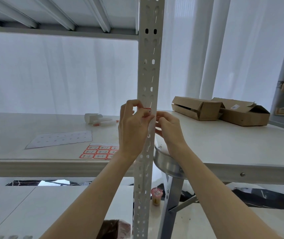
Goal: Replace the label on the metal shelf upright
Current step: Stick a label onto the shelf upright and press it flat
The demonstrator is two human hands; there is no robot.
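A white perforated metal shelf upright (149,69) runs from top to bottom through the middle of the view. A small red-bordered label (147,111) sits on it at hand height. My left hand (133,128) pinches the label against the upright from the left, thumb and fingertips on it. My right hand (168,129) touches the upright's right edge at the same height, fingers curled; I cannot tell whether it grips the label. A sheet of red-bordered labels (98,151) marked 4-1 and 4-2 lies on the shelf board to the left.
A white backing sheet (60,139) and a marker with loose white caps (101,120) lie on the shelf board (34,165). Two open cardboard boxes (220,110) rest on a table at right. A round metal stool (168,163) stands below; a small cup (156,195) is on the floor.
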